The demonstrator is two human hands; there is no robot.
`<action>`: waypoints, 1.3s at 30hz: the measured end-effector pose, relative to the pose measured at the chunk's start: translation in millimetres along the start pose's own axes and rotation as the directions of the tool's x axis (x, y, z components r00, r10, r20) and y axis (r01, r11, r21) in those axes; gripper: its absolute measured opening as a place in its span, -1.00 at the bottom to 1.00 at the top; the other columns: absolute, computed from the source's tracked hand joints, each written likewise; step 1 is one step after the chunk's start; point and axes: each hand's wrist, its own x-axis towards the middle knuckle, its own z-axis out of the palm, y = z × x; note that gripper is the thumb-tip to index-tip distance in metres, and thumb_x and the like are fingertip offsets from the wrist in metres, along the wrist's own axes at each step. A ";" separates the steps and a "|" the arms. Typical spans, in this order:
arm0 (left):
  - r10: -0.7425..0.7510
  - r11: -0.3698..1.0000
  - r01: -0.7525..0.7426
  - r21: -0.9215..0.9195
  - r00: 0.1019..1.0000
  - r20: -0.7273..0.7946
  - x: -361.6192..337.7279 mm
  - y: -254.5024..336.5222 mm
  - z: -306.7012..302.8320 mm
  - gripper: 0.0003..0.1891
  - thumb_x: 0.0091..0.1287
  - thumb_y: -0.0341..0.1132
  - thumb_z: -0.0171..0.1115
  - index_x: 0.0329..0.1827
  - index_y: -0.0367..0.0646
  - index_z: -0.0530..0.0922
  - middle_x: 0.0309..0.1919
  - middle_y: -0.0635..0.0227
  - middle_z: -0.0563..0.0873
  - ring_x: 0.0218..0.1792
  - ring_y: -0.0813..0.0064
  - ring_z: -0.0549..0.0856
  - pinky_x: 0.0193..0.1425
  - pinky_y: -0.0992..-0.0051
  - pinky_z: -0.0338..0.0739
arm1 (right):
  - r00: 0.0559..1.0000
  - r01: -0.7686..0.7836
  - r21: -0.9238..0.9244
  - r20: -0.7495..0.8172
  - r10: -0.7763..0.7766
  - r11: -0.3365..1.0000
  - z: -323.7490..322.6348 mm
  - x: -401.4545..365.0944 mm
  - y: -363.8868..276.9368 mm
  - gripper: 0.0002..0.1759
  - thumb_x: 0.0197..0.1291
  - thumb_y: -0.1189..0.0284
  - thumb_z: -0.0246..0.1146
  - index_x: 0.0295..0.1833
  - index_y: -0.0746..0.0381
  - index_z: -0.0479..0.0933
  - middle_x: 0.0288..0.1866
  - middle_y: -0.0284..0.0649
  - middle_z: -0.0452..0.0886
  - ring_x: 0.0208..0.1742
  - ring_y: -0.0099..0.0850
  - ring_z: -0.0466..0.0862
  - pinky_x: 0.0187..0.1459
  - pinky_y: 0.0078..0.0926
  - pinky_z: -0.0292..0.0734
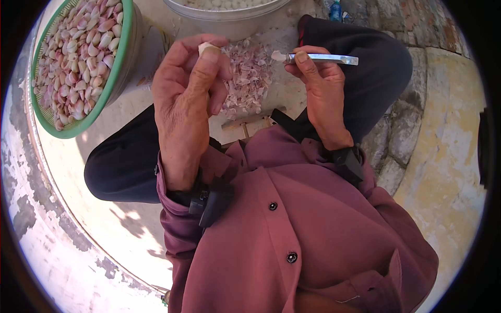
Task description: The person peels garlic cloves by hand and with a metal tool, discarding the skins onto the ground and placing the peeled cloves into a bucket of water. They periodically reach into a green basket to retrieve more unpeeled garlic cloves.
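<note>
Between the thumb and fingers of my left hand [190, 86] is a pale garlic clove [209, 47], partly covered by the thumb. My right hand [324, 86] grips a small silver knife [342, 59], its handle end pointing right. A whitish flake of garlic skin [278, 55] sits at the knife's left end, and the blade itself is hard to make out. The two hands are apart, raised in front of my body. Below them on the ground lies a pile of pinkish garlic skins [245, 78].
A green-rimmed basket [121, 68] full of unpeeled garlic cloves [78, 62] stands at the left. Ahead is a pale tub [229, 15] holding whitish cloves. My bent legs flank the skins. A wooden piece [248, 121] lies near my lap, and a blue bottle [335, 10] is farther off.
</note>
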 end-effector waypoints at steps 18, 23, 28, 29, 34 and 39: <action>0.014 0.916 0.003 -0.400 0.999 0.040 45.6 -33.9 -26.6 -0.45 0.14 -0.66 -0.05 0.28 -0.39 0.29 0.12 -0.03 0.51 -0.10 0.47 0.50 -0.03 0.57 0.40 | 0.974 -0.119 -0.158 0.170 0.146 0.980 10.5 -11.7 5.2 -0.82 0.24 0.45 0.36 -0.09 0.29 0.62 -0.28 -0.40 0.63 -0.25 -0.64 0.59 -0.17 -0.66 0.49; -0.129 0.899 0.075 -0.432 0.987 -0.096 1.1 -37.0 -9.8 -0.45 0.17 -0.68 -0.07 0.30 -0.35 0.29 0.17 0.03 0.48 0.13 0.39 0.50 0.13 0.51 0.42 | 0.920 0.254 -0.241 0.359 -0.157 0.937 36.6 -12.2 -9.2 -0.78 0.15 0.45 0.41 -0.12 0.31 0.63 -0.25 -0.26 0.67 -0.24 -0.50 0.64 -0.17 -0.57 0.52; -0.100 0.930 0.054 -0.365 0.989 -0.108 -11.6 -33.6 4.3 -0.46 0.19 -0.69 -0.13 0.30 -0.29 0.30 0.21 0.08 0.47 0.24 0.35 0.47 0.33 0.43 0.37 | 0.838 0.444 -0.308 0.477 -0.267 0.841 46.8 -11.3 -9.6 -0.76 0.08 0.47 0.44 -0.14 0.30 0.62 -0.25 -0.18 0.66 -0.24 -0.33 0.66 -0.18 -0.46 0.54; -0.082 0.939 0.047 -0.340 0.993 -0.090 -13.0 -33.1 5.6 -0.46 0.19 -0.69 -0.14 0.30 -0.29 0.30 0.22 0.09 0.47 0.26 0.35 0.47 0.34 0.43 0.37 | 0.833 0.458 -0.317 0.479 -0.277 0.831 47.0 -12.2 -8.4 -0.75 0.07 0.46 0.44 -0.14 0.30 0.61 -0.26 -0.17 0.66 -0.24 -0.29 0.66 -0.18 -0.43 0.54; -0.113 0.929 0.076 -0.362 0.990 -0.084 -12.8 -32.0 3.8 -0.48 0.22 -0.70 -0.14 0.29 -0.29 0.32 0.23 0.10 0.48 0.26 0.36 0.48 0.26 0.48 0.41 | 0.818 0.452 -0.319 0.521 -0.244 0.833 44.4 -19.9 -18.8 -0.77 0.09 0.42 0.44 -0.16 0.27 0.62 -0.26 -0.23 0.66 -0.25 -0.37 0.65 -0.20 -0.48 0.52; -0.048 0.938 0.001 -0.348 0.991 -0.128 -11.9 -35.6 -8.4 -0.63 0.41 -0.55 0.03 0.27 -0.28 0.34 0.23 0.13 0.49 0.26 0.36 0.49 0.22 0.51 0.40 | 0.683 0.011 -0.377 0.679 0.268 0.926 28.4 -15.0 -39.4 -0.82 0.16 0.54 0.38 -0.12 0.31 0.63 -0.20 -0.29 0.68 -0.13 -0.51 0.64 -0.06 -0.56 0.51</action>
